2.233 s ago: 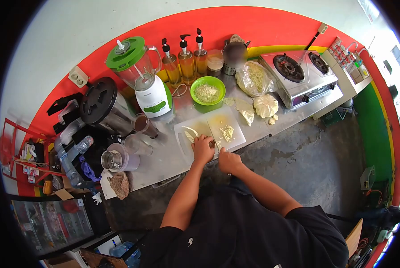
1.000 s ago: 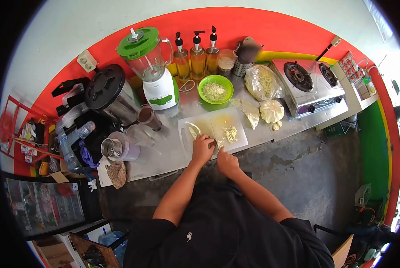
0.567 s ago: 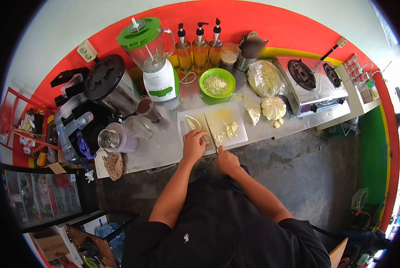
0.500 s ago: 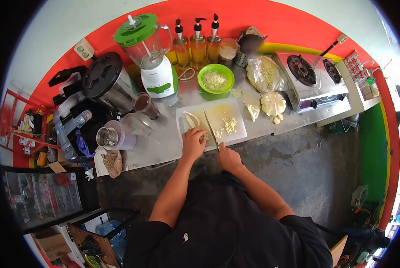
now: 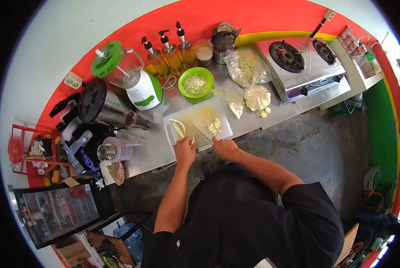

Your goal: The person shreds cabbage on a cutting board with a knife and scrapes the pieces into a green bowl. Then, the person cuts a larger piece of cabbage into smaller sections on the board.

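A white cutting board [image 5: 224, 127] lies on the metal counter, with a pile of chopped pale vegetable [image 5: 213, 125] on its right part. A pale curved vegetable piece [image 5: 178, 127] rests at its left. My right hand [image 5: 225, 148] is wrapped round the handle of a knife [image 5: 200, 131], whose blade slants up and left over the board. At the board's front left edge, my left hand [image 5: 185, 149] has its fingers bent together round a small pale vegetable piece [image 5: 192, 140]. Beyond the board stands a green bowl [image 5: 183, 82] of shredded vegetable.
A blender [image 5: 142, 91], pump bottles [image 5: 171, 57] and a large steel container [image 5: 106, 107] stand behind and left. To the right are a plastic bag of shreds [image 5: 247, 69], a cabbage [image 5: 257, 98] and a gas stove [image 5: 305, 67]. A rough brown lump [image 5: 117, 172] sits at the left edge.
The view has turned and shifted. The knife now slants more to the left, and my right hand stands farther from my left hand. My left hand remains at the board's front left.
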The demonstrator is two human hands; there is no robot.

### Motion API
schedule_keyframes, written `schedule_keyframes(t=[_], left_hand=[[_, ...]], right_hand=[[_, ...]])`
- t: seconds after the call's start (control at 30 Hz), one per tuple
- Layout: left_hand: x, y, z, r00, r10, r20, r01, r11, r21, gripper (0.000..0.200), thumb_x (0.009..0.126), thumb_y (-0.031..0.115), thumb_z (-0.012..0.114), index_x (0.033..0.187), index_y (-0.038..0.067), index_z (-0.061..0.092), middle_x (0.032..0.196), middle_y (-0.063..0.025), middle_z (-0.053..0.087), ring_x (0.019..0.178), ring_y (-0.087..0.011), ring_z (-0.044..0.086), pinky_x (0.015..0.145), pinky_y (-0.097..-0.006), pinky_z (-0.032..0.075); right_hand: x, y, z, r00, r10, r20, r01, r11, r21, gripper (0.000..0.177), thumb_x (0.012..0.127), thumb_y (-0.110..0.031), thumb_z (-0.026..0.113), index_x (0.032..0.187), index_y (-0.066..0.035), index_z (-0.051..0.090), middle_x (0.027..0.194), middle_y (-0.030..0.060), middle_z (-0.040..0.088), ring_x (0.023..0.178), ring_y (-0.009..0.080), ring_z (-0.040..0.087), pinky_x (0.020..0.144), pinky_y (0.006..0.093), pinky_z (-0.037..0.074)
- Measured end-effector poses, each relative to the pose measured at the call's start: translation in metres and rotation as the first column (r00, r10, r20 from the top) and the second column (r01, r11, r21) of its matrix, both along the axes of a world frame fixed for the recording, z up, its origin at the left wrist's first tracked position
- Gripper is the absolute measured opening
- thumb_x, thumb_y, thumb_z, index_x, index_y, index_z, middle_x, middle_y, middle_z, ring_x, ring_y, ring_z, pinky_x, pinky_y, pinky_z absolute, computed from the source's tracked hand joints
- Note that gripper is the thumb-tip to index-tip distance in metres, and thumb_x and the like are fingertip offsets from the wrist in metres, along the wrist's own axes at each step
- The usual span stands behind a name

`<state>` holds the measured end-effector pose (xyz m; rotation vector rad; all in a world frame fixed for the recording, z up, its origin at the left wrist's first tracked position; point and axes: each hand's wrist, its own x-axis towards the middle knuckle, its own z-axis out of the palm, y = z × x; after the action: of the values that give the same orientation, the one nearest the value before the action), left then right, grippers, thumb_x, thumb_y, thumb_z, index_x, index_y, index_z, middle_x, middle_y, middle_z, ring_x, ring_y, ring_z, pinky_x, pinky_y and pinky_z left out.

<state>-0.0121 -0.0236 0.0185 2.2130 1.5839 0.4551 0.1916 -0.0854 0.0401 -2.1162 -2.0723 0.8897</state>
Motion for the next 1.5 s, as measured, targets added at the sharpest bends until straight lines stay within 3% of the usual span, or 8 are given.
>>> schedule_keyframes(t=[0.13,0.27,0.5,0.6,0.67,1.07,1.27,1.5], left_hand=[[-0.003,0.009,0.009,0.972,0.017,0.234,0.034,0.977,-0.213,0.019,0.085,0.013,0.073,0.096,0.002,0.064,0.086,-0.0113,0.065,0.080,-0.0314,0.063,0.074,-0.0422,0.049],[0.002,-0.002,0.004,0.940,0.126,0.316,-0.068,0.979,-0.190,0.016,0.091,0.012,0.068,0.093,-0.003,0.062,0.083,-0.0158,0.066,0.078,-0.0276,0.067,0.075,-0.0362,0.051],[0.016,-0.016,0.001,0.887,0.282,0.365,-0.187,0.944,-0.272,0.017,0.095,0.015,0.064,0.095,-0.002,0.062,0.084,-0.0152,0.067,0.078,-0.0273,0.066,0.075,-0.0363,0.051],[0.021,-0.014,0.001,0.912,0.317,0.260,-0.227,0.918,-0.326,0.016,0.094,0.014,0.063,0.098,-0.001,0.063,0.087,-0.0160,0.069,0.081,-0.0299,0.068,0.075,-0.0378,0.052],[0.027,-0.008,0.003,0.952,0.243,0.187,-0.225,0.968,-0.113,0.014,0.092,0.013,0.064,0.099,0.000,0.064,0.089,-0.0162,0.070,0.082,-0.0321,0.068,0.076,-0.0398,0.052],[0.028,0.015,-0.011,0.952,-0.079,0.295,0.088,0.996,-0.018,0.016,0.083,0.011,0.071,0.097,0.004,0.070,0.089,-0.0121,0.067,0.088,-0.0331,0.061,0.081,-0.0434,0.049],[0.030,0.021,-0.005,0.954,-0.012,0.299,-0.003,0.999,0.051,0.014,0.083,0.009,0.070,0.097,0.006,0.071,0.094,-0.0106,0.067,0.092,-0.0338,0.060,0.082,-0.0429,0.049],[0.031,0.031,-0.010,0.937,-0.181,0.298,0.189,0.982,0.002,0.014,0.081,0.004,0.066,0.093,0.006,0.073,0.097,-0.0099,0.067,0.097,-0.0332,0.061,0.087,-0.0417,0.051]], right_hand=[[0.019,0.002,-0.003,0.997,0.079,0.017,-0.079,0.997,0.005,0.023,0.092,-0.017,0.052,0.108,-0.001,0.051,0.090,0.0219,0.072,0.082,0.0396,0.072,0.071,0.0507,0.057],[0.037,0.007,-0.010,0.999,0.050,0.005,-0.050,0.999,-0.013,0.024,0.090,-0.017,0.054,0.108,-0.001,0.051,0.090,0.0220,0.071,0.084,0.0397,0.072,0.073,0.0508,0.056],[0.039,0.006,0.003,0.990,0.096,-0.102,-0.100,0.994,-0.036,0.034,0.093,-0.024,0.056,0.116,-0.001,0.046,0.090,0.0255,0.069,0.086,0.0441,0.069,0.076,0.0546,0.054],[0.033,-0.001,-0.002,0.957,0.237,-0.167,-0.246,0.968,-0.039,0.039,0.093,-0.028,0.060,0.117,-0.002,0.045,0.091,0.0259,0.069,0.088,0.0441,0.068,0.076,0.0542,0.053],[0.027,0.000,-0.014,0.971,0.205,-0.125,-0.212,0.976,-0.047,0.040,0.093,-0.031,0.062,0.117,-0.003,0.046,0.092,0.0260,0.069,0.089,0.0436,0.068,0.077,0.0539,0.053],[0.012,0.010,-0.004,0.985,-0.157,-0.066,0.159,0.987,0.017,0.033,0.091,-0.031,0.062,0.103,-0.002,0.053,0.089,0.0260,0.069,0.086,0.0454,0.068,0.077,0.0557,0.054],[-0.004,-0.002,-0.008,0.994,-0.083,-0.073,0.087,0.995,0.048,0.035,0.090,-0.032,0.064,0.101,-0.001,0.054,0.088,0.0278,0.068,0.085,0.0481,0.067,0.076,0.0570,0.054],[-0.012,0.005,0.013,0.993,-0.105,0.050,0.102,0.993,0.066,0.026,0.091,-0.022,0.055,0.105,0.000,0.052,0.087,0.0260,0.070,0.081,0.0449,0.070,0.073,0.0545,0.056]])
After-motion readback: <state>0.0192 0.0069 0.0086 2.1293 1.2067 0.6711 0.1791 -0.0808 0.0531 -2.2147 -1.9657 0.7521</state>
